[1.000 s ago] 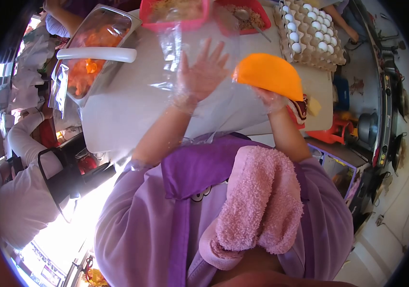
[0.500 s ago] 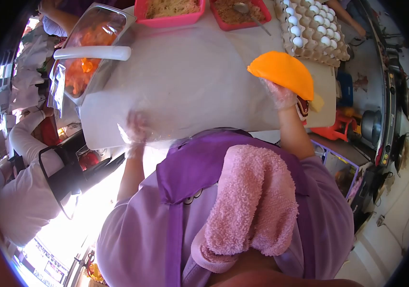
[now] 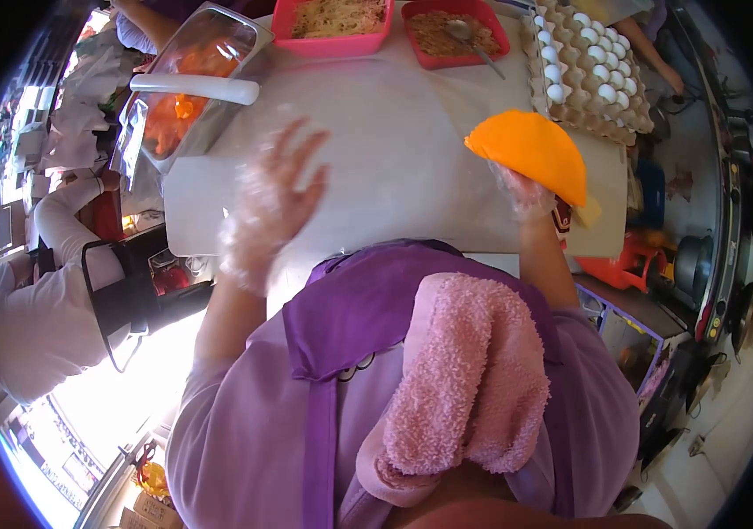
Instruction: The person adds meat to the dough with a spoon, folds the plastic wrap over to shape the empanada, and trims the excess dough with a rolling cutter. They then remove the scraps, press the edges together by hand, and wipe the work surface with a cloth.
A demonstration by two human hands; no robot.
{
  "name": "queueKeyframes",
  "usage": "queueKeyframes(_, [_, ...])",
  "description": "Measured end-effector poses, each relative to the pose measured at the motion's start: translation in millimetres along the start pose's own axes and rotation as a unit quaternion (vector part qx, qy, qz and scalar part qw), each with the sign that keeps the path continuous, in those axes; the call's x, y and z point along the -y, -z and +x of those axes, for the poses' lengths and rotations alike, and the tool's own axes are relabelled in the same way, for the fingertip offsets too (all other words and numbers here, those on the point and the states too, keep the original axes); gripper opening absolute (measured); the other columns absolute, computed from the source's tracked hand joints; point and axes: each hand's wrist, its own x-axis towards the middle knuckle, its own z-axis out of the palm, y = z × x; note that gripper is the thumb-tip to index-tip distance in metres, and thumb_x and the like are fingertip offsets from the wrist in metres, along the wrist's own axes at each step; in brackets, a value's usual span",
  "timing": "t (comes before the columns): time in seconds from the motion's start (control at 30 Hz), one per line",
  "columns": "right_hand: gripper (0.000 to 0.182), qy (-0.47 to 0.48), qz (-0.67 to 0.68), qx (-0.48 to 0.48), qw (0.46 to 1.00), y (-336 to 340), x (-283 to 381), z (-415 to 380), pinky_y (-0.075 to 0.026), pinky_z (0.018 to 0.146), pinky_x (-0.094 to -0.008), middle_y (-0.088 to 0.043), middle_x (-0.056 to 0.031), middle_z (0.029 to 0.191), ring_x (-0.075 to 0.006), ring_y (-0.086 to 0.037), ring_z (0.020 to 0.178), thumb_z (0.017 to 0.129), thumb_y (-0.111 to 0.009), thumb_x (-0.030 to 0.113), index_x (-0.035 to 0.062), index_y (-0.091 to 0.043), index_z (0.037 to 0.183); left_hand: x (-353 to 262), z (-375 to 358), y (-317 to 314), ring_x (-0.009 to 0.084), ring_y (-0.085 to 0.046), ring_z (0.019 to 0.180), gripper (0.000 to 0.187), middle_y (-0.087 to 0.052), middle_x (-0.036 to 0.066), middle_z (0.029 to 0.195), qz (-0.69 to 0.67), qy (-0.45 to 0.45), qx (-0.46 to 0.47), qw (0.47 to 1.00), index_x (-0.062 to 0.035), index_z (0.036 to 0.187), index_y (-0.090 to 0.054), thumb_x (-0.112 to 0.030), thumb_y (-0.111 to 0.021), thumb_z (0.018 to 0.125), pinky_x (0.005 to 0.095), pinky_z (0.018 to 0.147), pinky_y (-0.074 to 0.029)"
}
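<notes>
My right hand (image 3: 526,192), in a clear plastic glove, holds up an orange half-moon empanada (image 3: 535,152) over the right side of the table. Its fingers are partly hidden behind the empanada. Over the table's left part, my left hand (image 3: 284,185) is raised with its gloved fingers spread and nothing in them. Between the hands lies a table top (image 3: 376,159) with a clear plastic sheet on it. Beyond my left hand stands a clear tub (image 3: 257,35) of orange dough, with a white rolling pin (image 3: 196,87) resting across it.
At the back are a pink tub (image 3: 332,46) of pale shredded filling and another pink tub (image 3: 456,60) of brownish filling with a spoon (image 3: 463,33). Egg trays (image 3: 561,106) with white eggs stand at the far right. Other people's arms show at the back corners.
My left hand has lifted off the table's near left edge and moved forward and right, its fingers spreading. My right hand still holds the empanada. The whole view has shifted slightly.
</notes>
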Motion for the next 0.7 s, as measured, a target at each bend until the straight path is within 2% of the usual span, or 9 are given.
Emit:
queueKeyframes(0.1, [0.044,-0.022,0.084,0.095,0.992,14.2,9.5,-3.3,-0.029,0.107,-0.054,-0.055,-0.01,0.128,-0.0323,-0.049,0.119,0.089,-0.052,0.04,0.0088,-0.057,0.12,-36.8,14.4,-46.6,0.0358,-0.047,0.12,0.042,-0.044,0.017,0.135,-0.135,-0.095,0.107,0.981,-0.0099,0.124,-0.055,-0.016,-0.064,0.083,0.0431,0.096,-0.044])
queueKeyframes(0.23, [0.05,0.065,-0.026,0.172,0.983,8.9,14.0,-39.3,-0.031,0.106,-0.0537,-0.055,-0.0098,0.128,-0.0307,-0.049,0.121,0.088,-0.051,0.045,0.0101,-0.055,0.123,-88.3,28.5,-77.9,0.0333,-0.037,0.131,0.05,-0.039,0.017,0.141,-0.33,-0.075,0.206,0.918,-0.0098,0.137,-0.041,-0.021,-0.057,0.091,0.0405,0.107,-0.032])
queueKeyframes(0.3, [0.055,0.038,-0.006,0.225,0.974,-10.5,9.7,-58.6,-0.031,0.106,-0.0534,-0.054,-0.0102,0.129,-0.0299,-0.047,0.123,0.088,-0.049,0.05,0.0118,-0.053,0.126,-107.8,38.9,-95.3,0.0359,-0.031,0.133,0.054,-0.035,0.024,0.141,-0.508,0.028,0.217,0.833,-0.0016,0.137,-0.037,-0.031,-0.051,0.094,0.04,0.109,-0.025])
queueKeyframes(0.4, [0.058,0.339,-0.286,0.192,0.875,-21.0,-17.6,-105.0,-0.031,0.106,-0.0538,-0.052,-0.0097,0.132,-0.0297,-0.046,0.124,0.088,-0.048,0.052,0.0131,-0.049,0.13,-152.9,46.6,-104.6,0.0343,-0.031,0.133,0.056,-0.034,0.023,0.142,-0.479,0.005,0.185,0.858,0.0046,0.136,-0.035,-0.034,-0.046,0.096,0.0391,0.11,-0.022])
queueKeyframes(0.47, [0.057,0.293,-0.139,0.226,0.919,-9.3,-13.6,-124.9,-0.032,0.106,-0.0512,-0.05,-0.0103,0.134,-0.03,-0.047,0.123,0.09,-0.045,0.051,0.0131,-0.047,0.133,-164.0,29.6,-152.0,0.0339,-0.03,0.133,0.056,-0.034,0.022,0.142,-0.514,-0.105,0.173,0.833,0.0064,0.134,-0.036,-0.035,-0.042,0.097,0.0383,0.11,-0.023])
queueKeyframes(0.53, [0.056,0.437,-0.275,0.126,0.847,5.8,-16.1,-144.5,-0.036,0.104,-0.0453,-0.05,-0.011,0.133,-0.0275,-0.05,0.12,0.093,-0.042,0.047,0.0081,-0.045,0.133,-192.3,17.1,-182.6,0.0268,-0.029,0.135,0.053,-0.024,0.015,0.149,-0.571,-0.002,0.224,0.79,-0.0025,0.136,-0.038,-0.04,-0.032,0.1,0.0371,0.108,-0.028])
queueKeyframes(0.6, [0.055,0.406,-0.158,0.069,0.897,-23.7,-25.6,-191.4,-0.038,0.103,-0.0399,-0.052,-0.0117,0.129,-0.0242,-0.051,0.117,0.094,-0.042,0.042,0.0025,-0.044,0.132,-245.7,9.9,-124.1,0.0261,-0.03,0.134,0.055,-0.029,0.013,0.146,-0.716,0.153,0.358,0.579,-0.0066,0.136,-0.038,-0.046,-0.027,0.099,0.0355,0.109,-0.027])
queueKeyframes(0.63, [0.055,0.437,-0.163,0.068,0.882,-31.7,-27.2,-208.8,-0.038,0.103,-0.0399,-0.052,-0.0117,0.129,-0.0242,-0.051,0.117,0.094,-0.042,0.042,0.0025,-0.044,0.132,-260.6,2.0,-123.1,0.0261,-0.03,0.134,0.055,-0.029,0.013,0.146,-0.717,0.129,0.381,0.569,-0.0066,0.136,-0.038,-0.046,-0.027,0.099,0.0355,0.109,-0.027])
queueKeyframes(0.7, [0.059,0.464,-0.301,-0.047,0.832,-39.2,-17.1,-237.3,-0.026,0.111,-0.0427,-0.043,-0.0128,0.139,-0.0262,-0.04,0.128,0.093,-0.049,0.042,0.0034,-0.04,0.137,-286.1,-9.2,-142.9,0.0238,-0.051,0.112,0.047,-0.054,0.01,0.125,-0.802,0.216,0.44,0.34,-0.0105,0.122,-0.05,-0.047,-0.035,0.096,0.037,0.102,-0.035])
